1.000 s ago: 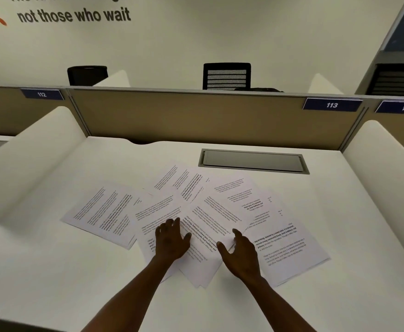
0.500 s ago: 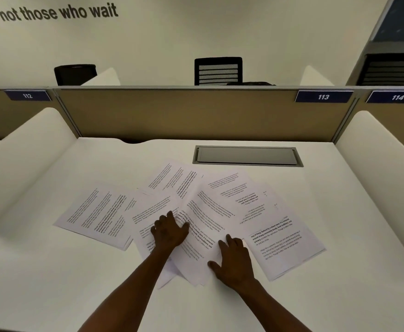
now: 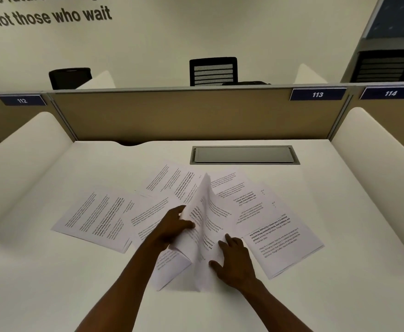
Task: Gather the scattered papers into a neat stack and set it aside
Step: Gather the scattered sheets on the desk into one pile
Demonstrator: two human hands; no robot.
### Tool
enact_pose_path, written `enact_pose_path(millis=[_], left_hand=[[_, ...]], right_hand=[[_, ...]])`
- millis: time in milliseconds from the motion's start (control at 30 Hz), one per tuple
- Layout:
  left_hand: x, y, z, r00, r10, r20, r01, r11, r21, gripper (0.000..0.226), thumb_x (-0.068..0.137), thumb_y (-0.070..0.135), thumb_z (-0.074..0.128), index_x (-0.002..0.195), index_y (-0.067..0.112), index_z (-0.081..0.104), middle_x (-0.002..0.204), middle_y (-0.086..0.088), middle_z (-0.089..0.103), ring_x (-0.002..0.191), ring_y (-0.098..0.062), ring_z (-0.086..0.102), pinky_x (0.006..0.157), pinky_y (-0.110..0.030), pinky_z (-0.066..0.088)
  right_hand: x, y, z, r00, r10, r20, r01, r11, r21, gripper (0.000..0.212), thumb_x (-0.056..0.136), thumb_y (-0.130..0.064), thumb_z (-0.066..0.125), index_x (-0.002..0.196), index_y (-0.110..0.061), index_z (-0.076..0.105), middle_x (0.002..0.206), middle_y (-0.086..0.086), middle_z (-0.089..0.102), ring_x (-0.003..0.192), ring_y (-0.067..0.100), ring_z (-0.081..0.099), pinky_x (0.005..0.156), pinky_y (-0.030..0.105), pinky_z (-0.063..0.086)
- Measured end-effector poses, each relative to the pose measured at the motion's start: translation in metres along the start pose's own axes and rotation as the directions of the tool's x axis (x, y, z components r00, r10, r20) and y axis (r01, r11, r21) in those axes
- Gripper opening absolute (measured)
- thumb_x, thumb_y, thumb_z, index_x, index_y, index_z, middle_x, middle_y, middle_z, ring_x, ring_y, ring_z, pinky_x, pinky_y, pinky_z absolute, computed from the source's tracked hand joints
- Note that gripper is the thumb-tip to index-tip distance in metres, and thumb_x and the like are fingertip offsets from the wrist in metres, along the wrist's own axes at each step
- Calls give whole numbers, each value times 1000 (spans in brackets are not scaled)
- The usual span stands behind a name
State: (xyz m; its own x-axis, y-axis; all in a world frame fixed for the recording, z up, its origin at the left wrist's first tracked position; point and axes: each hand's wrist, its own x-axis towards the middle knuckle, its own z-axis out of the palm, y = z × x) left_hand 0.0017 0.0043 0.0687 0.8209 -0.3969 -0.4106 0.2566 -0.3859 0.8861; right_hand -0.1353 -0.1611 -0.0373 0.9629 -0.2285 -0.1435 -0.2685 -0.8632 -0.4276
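Note:
Several printed white sheets lie fanned out and overlapping on the white desk. The leftmost sheet lies flat, and another flat sheet lies at the right. My left hand grips the left edge of the middle sheet and lifts it, so that it stands up and curls. My right hand rests with spread fingers on the sheet's lower right part, pressing it to the desk. More sheets lie behind, partly hidden by the raised one.
A grey cable hatch sits in the desk just behind the papers. White curved dividers stand at the left and right. A tan partition with label 113 closes the back.
My left hand has gone from lying flat on the papers to gripping the middle sheet's left edge and raising it. My right hand stays pressed on the papers.

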Motion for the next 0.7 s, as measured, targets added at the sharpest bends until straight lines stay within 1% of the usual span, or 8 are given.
enact_pose_path(millis=[100,167,233,300,367,533,633,700], left_hand=[[-24,10,15,984,171,44,-170,985,-27,52,77,12,78,126,21,62,117,-4,73,103,-25,72,87,-51,60],[-39,14,26,967,234,100,-224,970,-100,53,76,19,80,125,26,62,116,0,74,102,-23,73,84,-49,61],[-50,12,34,946,268,180,-217,941,-261,52,79,18,81,126,23,62,121,-5,72,107,-29,71,85,-49,60],[-56,2,37,938,274,211,-158,882,-444,51,82,11,78,129,15,60,126,-13,69,113,-34,68,88,-48,58],[-58,-14,39,966,217,139,-111,839,-532,48,82,4,75,127,11,62,127,-17,68,114,-35,67,88,-45,58],[-62,-60,38,993,14,-117,-64,894,-443,45,78,2,78,118,18,68,118,-6,74,102,-24,74,81,-36,61],[-70,-79,35,980,-46,-192,-13,955,-295,44,78,10,80,118,22,67,116,1,75,101,-17,73,88,-38,60],[-75,-86,34,964,-111,-243,48,967,-249,44,80,14,79,121,19,64,117,0,73,105,-19,69,95,-44,57]], right_hand=[[-5,-2,-10,975,84,-204,-24,959,283,68,87,-57,58,142,-19,44,152,5,40,140,22,34,115,36,30],[-9,-2,-21,927,283,-248,-97,817,568,65,84,-58,61,137,-23,49,141,4,53,121,17,52,104,35,44],[-13,-2,-36,911,412,-21,-201,487,850,67,78,-66,60,131,-25,54,126,5,65,100,13,64,86,34,54],[-14,3,-45,927,304,221,-259,90,962,59,78,-65,60,119,-24,66,111,11,73,91,22,71,78,39,57],[-16,10,-53,942,218,257,-249,-64,966,46,81,-58,61,108,-24,74,104,16,75,89,28,73,75,40,58],[-16,28,-60,980,157,124,-121,-29,992,38,86,-29,67,123,-20,65,121,8,71,110,32,67,90,50,55],[-12,27,-59,984,101,144,-164,240,957,40,87,-14,70,126,-18,62,119,7,72,102,28,71,84,48,59],[-8,20,-58,988,92,124,-152,439,886,40,89,-14,68,127,-22,59,124,4,69,105,22,69,91,46,57]])
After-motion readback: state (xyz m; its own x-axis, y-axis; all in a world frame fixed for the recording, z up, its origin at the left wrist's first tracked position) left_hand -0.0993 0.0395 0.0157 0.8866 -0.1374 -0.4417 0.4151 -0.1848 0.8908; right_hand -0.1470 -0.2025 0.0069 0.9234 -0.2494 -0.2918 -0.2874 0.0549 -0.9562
